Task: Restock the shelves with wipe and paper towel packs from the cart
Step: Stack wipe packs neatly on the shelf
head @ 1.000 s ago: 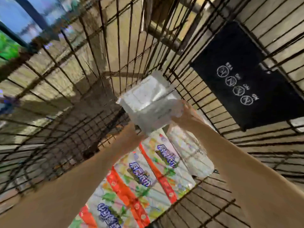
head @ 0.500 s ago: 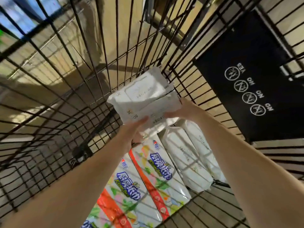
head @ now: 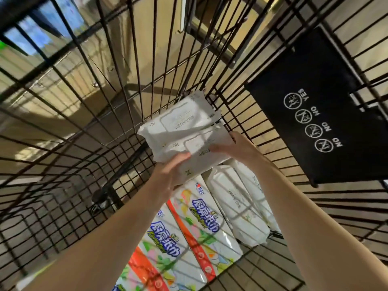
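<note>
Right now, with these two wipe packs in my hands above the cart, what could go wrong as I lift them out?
The top wipe pack lies loose on the lower wipe pack. Your left hand and right hand seem to grip mainly the lower one, so the top one could slide off. Its far corner sits close to the cart's wire wall and might snag as you lift.

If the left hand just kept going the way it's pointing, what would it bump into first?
The left hand grips the white wipe packs, so those come first. Pushed further, packs and hand would probably reach the cart's wire wall behind; depth is hard to judge.
</note>
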